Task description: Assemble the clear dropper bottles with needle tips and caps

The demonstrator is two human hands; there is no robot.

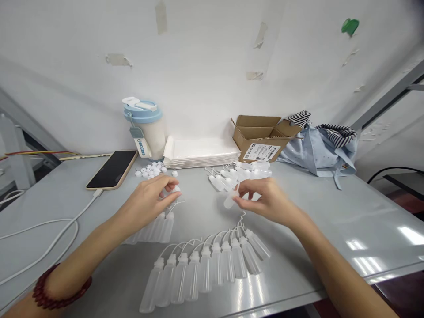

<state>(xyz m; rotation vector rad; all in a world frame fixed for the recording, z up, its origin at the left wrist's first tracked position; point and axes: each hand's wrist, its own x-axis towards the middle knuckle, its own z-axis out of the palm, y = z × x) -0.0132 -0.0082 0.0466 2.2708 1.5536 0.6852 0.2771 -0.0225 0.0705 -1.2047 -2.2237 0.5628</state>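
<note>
My left hand point(155, 196) pinches a small white cap point(176, 189) between thumb and fingertips. A pile of similar white caps point(150, 170) lies just beyond it. Opposite, my right hand point(265, 198) grips a small translucent plastic bottle point(229, 201), tilted, near its top. Behind that hand lies a group of translucent bottles point(217, 182), partly hidden by it. Nearer to me, a fanned row of bottles point(194, 276) with thin curved tubes at their tops lies on the table. More such bottles point(162, 229) lie beneath my left forearm, partly covered.
On the grey table point(331, 216) a phone point(112, 170) lies at the left with a white cable point(71, 227). A blue-lidded cup point(152, 132), a stack of white envelopes point(202, 153), an open cardboard box point(260, 139) and a light blue cloth bag point(309, 150) line the wall.
</note>
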